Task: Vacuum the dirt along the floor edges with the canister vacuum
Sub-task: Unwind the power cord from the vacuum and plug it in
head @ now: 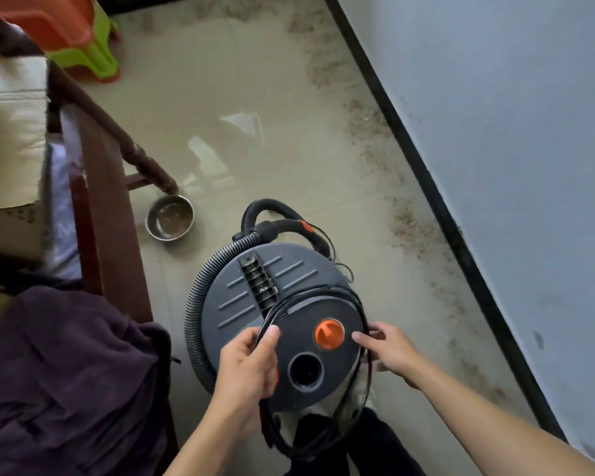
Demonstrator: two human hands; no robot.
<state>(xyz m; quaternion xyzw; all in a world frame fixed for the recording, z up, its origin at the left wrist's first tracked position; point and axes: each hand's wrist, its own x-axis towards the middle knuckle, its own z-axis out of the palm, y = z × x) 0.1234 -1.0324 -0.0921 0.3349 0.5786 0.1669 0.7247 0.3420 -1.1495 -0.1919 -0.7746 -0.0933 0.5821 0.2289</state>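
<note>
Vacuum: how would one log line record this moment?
left hand: pinches cord | right hand: holds cord | vacuum: hose wrapped round | dirt: along wall, uncleaned

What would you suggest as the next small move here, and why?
Probably lift the black power cord off the round grey canister vacuum and unwind it. The left hand pinches the loop, the right hand holds its other side, and it lies wrapped round the lid, so the machine likely cannot be plugged in yet. Brown dirt waits along the wall.
</note>
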